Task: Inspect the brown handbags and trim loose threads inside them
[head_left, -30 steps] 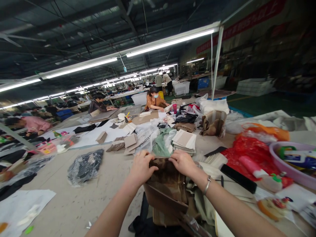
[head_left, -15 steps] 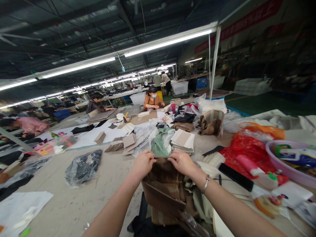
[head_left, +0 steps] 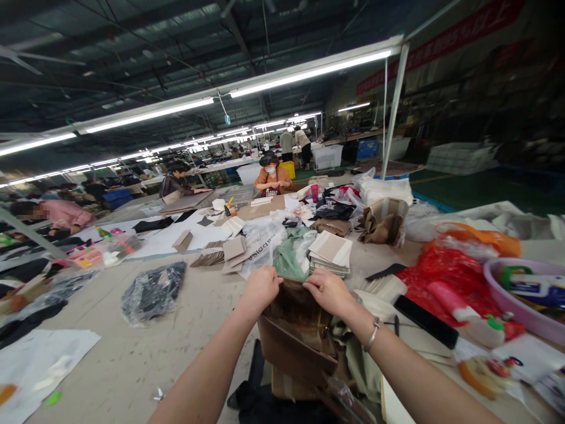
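A brown bag (head_left: 295, 341) stands in front of me with its mouth open, so its shiny lining shows. My left hand (head_left: 263, 288) pinches the far rim of the bag at its left end, fingers closed. At the right end of the same rim, my right hand (head_left: 327, 290) grips the edge between thumb and fingers. The rim is stretched between both hands. Dark cloth (head_left: 282, 409) lies under the bag, and olive fabric (head_left: 359, 359) bunches at its right side.
Stacked card pieces (head_left: 331, 250) and green cloth (head_left: 292, 253) lie beyond my hands. To the right are a black phone (head_left: 426, 321), red plastic bags (head_left: 450, 271) and a purple basin (head_left: 498, 282). A plastic-wrapped dark bundle (head_left: 154, 291) lies left. A co-worker (head_left: 271, 176) sits across the table.
The view has shifted slightly, moving the scene a little to the right. Both hands keep their hold on the bag's rim. The co-worker across has brought both hands together.
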Available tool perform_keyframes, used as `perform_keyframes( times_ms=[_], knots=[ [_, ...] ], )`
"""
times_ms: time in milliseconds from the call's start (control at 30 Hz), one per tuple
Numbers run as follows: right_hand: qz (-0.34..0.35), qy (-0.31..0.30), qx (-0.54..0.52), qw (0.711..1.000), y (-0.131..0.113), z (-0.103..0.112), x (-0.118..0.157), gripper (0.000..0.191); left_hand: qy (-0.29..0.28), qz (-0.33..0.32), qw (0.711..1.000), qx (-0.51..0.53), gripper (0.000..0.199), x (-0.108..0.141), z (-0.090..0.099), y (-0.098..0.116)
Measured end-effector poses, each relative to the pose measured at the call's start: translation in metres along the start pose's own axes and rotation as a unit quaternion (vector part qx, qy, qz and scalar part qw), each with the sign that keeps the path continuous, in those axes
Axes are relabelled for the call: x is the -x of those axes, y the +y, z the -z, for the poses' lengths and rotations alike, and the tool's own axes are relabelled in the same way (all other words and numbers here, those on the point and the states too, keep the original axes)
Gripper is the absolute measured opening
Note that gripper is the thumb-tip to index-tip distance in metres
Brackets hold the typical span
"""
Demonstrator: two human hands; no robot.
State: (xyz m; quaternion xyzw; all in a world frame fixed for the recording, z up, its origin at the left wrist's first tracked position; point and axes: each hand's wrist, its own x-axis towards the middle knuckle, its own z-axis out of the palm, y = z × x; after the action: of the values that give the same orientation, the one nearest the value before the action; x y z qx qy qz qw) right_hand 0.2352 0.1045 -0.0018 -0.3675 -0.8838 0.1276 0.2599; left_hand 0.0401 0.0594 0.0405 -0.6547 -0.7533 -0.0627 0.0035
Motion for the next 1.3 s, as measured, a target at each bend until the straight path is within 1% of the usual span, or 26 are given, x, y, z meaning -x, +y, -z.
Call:
perform_keyframes(
  times_ms=[167, 300, 400, 467, 533, 600, 700, 800, 900, 1100, 1200, 1300],
  knots=[
    [0.009, -0.005, -0.002, 1.0, -0.002, 0.002, 0.004, 0.035, -0.008, 0.017, 1.0, -0.006, 0.023, -0.002, -0.001, 0.002],
    [0.018, -0.037, -0.012, 0.999, -0.004, 0.01, 0.005, 0.036, -0.006, 0.032, 0.999, -0.002, 0.024, -0.001, -0.002, 0.002],
    [0.025, -0.065, -0.062, 0.996, -0.002, 0.016, 0.001, 0.04, 0.0, 0.033, 0.999, 0.004, 0.023, 0.0, -0.002, 0.0],
    [0.033, -0.073, -0.104, 0.991, 0.0, 0.018, -0.004, 0.043, 0.007, 0.031, 0.999, 0.01, 0.022, 0.002, -0.002, -0.002],
    [0.026, -0.061, -0.115, 0.991, 0.001, 0.018, -0.009, 0.045, 0.008, 0.033, 0.999, 0.017, 0.022, 0.003, -0.002, -0.003],
    [0.009, -0.035, -0.097, 0.995, 0.0, 0.015, -0.012, 0.044, 0.004, 0.037, 0.999, 0.025, 0.022, 0.003, -0.002, -0.003],
    [0.01, -0.008, -0.063, 0.998, -0.003, 0.009, -0.015, 0.035, 0.003, 0.038, 0.999, 0.035, 0.021, 0.002, -0.003, -0.003],
    [0.016, 0.0, -0.036, 0.999, -0.004, 0.002, -0.015, 0.024, 0.004, 0.031, 0.999, 0.04, 0.02, 0.001, -0.004, -0.002],
    [-0.002, 0.005, -0.027, 1.0, -0.001, -0.003, -0.014, 0.018, 0.007, 0.027, 0.999, 0.04, 0.02, -0.001, -0.004, -0.001],
    [-0.016, 0.012, -0.035, 0.999, 0.006, -0.008, -0.013, 0.021, -0.011, 0.02, 0.999, 0.042, 0.02, -0.001, -0.001, -0.001],
    [-0.005, 0.002, -0.042, 0.999, 0.007, -0.007, -0.012, 0.02, 0.007, 0.0, 0.999, 0.034, 0.02, -0.001, -0.002, -0.003],
    [-0.004, 0.005, -0.032, 0.999, 0.006, -0.007, -0.012, 0.02, 0.015, -0.01, 0.999, 0.027, 0.021, -0.003, -0.002, -0.004]
  ],
)
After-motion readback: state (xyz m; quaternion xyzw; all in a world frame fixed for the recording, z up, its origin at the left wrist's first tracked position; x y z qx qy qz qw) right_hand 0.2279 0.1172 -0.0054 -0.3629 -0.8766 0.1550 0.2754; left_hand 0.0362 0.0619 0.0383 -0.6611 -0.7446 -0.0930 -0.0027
